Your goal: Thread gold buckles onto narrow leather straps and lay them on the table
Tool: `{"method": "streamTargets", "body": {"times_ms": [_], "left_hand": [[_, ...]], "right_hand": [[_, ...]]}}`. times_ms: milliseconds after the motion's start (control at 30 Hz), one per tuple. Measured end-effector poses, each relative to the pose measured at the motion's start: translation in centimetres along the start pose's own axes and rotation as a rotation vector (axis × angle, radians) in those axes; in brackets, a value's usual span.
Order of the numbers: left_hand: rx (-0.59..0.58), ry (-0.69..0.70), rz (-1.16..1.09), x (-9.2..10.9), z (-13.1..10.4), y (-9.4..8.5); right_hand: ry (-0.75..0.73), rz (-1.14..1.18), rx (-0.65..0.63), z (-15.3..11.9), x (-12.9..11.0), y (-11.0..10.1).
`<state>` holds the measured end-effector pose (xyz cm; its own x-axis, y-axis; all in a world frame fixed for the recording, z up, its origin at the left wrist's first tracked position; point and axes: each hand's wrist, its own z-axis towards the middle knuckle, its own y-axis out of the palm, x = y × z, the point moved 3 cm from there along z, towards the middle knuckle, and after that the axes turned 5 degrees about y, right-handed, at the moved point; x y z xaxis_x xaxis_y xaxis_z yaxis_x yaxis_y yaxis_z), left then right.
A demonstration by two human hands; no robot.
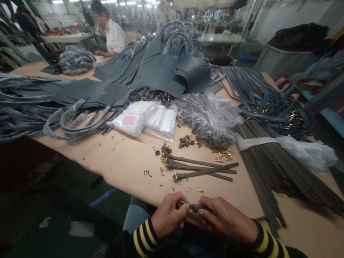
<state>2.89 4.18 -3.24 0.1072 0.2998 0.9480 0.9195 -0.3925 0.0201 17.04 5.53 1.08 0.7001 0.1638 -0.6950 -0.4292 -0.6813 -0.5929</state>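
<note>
Close to the table's front edge, my left hand [171,212] is closed on the buckle end of a short olive strap [194,208]. My right hand [223,217] pinches the same strap a little further right, and a small keeper loop seems to sit on it between the hands. Most of this strap is hidden by my fingers. Just beyond lie several finished-looking olive straps with gold buckles [198,168], one lying across the others. Small olive loops [185,141] and loose gold buckles [222,153] are scattered behind them.
A bundle of long olive strips [277,166] lies at right. Behind are a clear bag of small parts [207,116], white packets [145,118] and piled blue-grey panels [159,71]. Wrapped handles [76,122] lie at left. A person in white [115,35] sits across the table.
</note>
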Motion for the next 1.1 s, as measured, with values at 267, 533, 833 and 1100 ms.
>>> {"method": "streamTargets", "body": {"times_ms": [267,533,833,1100], "left_hand": [[0.006,0.087,0.199,0.9,-0.4,-0.5],[-0.212,0.077,-0.084,0.0,-0.5,-0.3],[-0.223,0.307,0.291,1.4,-0.8,-0.2],[-0.186,0.346,0.43,1.2,-1.0,-0.3]], "right_hand": [[0.015,0.082,0.151,0.8,0.2,1.2],[0.011,0.181,0.054,0.6,0.4,0.7],[-0.018,0.178,0.03,0.3,-0.4,0.6],[0.028,0.233,0.021,0.8,-0.6,1.3]]}}
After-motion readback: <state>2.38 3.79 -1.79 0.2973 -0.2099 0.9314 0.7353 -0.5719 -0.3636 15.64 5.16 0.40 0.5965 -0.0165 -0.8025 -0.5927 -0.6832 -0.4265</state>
